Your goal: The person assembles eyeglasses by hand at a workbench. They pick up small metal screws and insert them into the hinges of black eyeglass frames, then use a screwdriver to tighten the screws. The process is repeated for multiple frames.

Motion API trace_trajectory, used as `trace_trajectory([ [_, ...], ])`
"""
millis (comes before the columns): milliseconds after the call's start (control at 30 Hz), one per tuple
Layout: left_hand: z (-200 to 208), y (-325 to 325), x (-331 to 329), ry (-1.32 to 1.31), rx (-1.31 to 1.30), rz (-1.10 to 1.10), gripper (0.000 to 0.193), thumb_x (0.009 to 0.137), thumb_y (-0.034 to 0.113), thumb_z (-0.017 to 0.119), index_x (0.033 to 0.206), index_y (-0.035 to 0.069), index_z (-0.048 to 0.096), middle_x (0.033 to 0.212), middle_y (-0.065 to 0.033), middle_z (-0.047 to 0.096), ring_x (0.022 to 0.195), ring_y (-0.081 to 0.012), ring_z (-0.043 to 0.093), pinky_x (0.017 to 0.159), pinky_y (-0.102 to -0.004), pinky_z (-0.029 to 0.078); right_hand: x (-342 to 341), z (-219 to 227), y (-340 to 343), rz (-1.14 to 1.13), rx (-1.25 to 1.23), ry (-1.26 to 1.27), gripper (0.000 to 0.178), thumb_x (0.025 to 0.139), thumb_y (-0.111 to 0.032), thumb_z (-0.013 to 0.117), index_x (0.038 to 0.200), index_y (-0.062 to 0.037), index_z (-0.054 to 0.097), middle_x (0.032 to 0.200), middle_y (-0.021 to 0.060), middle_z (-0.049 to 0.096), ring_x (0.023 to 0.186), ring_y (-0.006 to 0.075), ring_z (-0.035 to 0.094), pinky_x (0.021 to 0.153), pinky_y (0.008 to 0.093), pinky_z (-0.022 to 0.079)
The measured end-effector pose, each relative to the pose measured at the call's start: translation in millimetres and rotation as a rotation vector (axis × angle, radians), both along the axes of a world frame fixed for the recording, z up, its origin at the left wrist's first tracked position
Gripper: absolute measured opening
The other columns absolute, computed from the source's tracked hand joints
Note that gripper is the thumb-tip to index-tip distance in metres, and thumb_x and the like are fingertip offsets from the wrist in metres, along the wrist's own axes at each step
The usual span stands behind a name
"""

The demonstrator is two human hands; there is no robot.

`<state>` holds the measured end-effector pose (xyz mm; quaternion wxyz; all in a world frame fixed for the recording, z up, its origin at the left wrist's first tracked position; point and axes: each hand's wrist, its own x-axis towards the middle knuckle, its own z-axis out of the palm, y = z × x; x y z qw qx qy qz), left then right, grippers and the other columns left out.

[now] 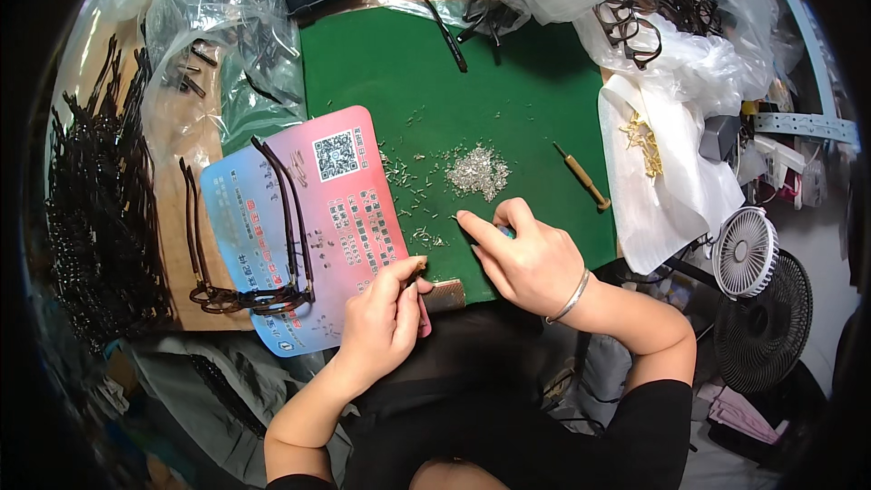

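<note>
My left hand (386,313) is closed near the mat's front edge, its fingertips pinched around a small brownish piece, mostly hidden. To its right, my right hand (531,259) reaches over the green mat (544,127) with the index finger stretched toward loose screws and the thumb apart from it. A bit of blue shows among its curled fingers; what it is stays hidden. Just beyond the fingertip is a heap of tiny silver screws (478,172), with more scattered leftward. A small brown ridged block (445,295) lies beside my left hand.
Dark eyeglass frames (263,299) rest on a pink and blue printed sheet (349,172) at left. Bundled dark temples (104,209) fill the far left. On the right lie a thin screwdriver (582,177), gold-coloured parts (644,143) on white wrapping, and a small white fan (745,251).
</note>
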<state>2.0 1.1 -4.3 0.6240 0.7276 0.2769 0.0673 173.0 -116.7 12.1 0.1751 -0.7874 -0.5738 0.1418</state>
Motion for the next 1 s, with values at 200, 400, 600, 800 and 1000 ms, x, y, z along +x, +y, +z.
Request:
trace_trajectory([
  [200, 3.3, 2.1, -0.8, 0.011, -0.119, -0.006, 0.023, 0.091, -0.002, 0.044, 0.113, -0.002, 0.048, 0.081, -0.0087, 0.064, 0.054, -0.0099, 0.059, 0.050, -0.0238, 0.048, -2.5, -0.7, 2.0, 0.041, -0.023, -0.066, 0.043, 0.071, -0.008, 0.065, 0.114, -0.0111, 0.058, 0.084, 0.0079, 0.049, 0.060, 0.0195, 0.058, 0.048, 0.0303, 0.049],
  [400, 15.1, 2.3, -10.7, 0.069, -0.211, 0.030, 0.023, 0.091, -0.002, 0.043, 0.114, -0.003, 0.047, 0.084, -0.0094, 0.063, 0.059, -0.0087, 0.059, 0.052, -0.0227, 0.049, -3.2, 1.2, 3.4, 0.054, -0.042, -0.111, 0.045, 0.071, -0.009, 0.064, 0.115, -0.0121, 0.058, 0.083, 0.0082, 0.049, 0.058, 0.0192, 0.056, 0.048, 0.0303, 0.048],
  [600, 9.1, 4.8, -2.3, 0.075, -0.168, 0.020, 0.022, 0.091, -0.002, 0.043, 0.112, -0.004, 0.048, 0.082, -0.0092, 0.064, 0.057, -0.0092, 0.059, 0.053, -0.0233, 0.050, -1.3, -2.6, 5.1, 0.103, -0.094, -0.166, 0.046, 0.071, -0.009, 0.063, 0.117, -0.0119, 0.057, 0.083, 0.0081, 0.049, 0.057, 0.0192, 0.055, 0.049, 0.0309, 0.048],
  [800, 2.4, -10.5, -3.0, 0.037, 0.051, 0.096, 0.022, 0.089, -0.003, 0.047, 0.110, -0.003, 0.051, 0.077, -0.0093, 0.064, 0.053, -0.0109, 0.059, 0.051, -0.0252, 0.049, -7.8, 11.5, 3.4, 0.086, -0.187, 0.473, 0.030, 0.084, -0.013, 0.054, 0.114, -0.0114, 0.049, 0.088, 0.0166, 0.049, 0.064, 0.0352, 0.059, 0.056, 0.0417, 0.052],
  [1000, -8.8, -21.5, -3.6, 0.031, 0.327, 0.179, 0.023, 0.083, -0.002, 0.054, 0.106, -0.003, 0.056, 0.080, -0.0166, 0.065, 0.067, -0.0264, 0.066, 0.058, -0.0320, 0.052, -20.4, 22.3, 13.0, 0.125, -0.218, 0.686, 0.030, 0.086, -0.010, 0.051, 0.117, -0.0131, 0.053, 0.089, 0.0111, 0.050, 0.074, 0.0270, 0.055, 0.066, 0.0368, 0.050],
])
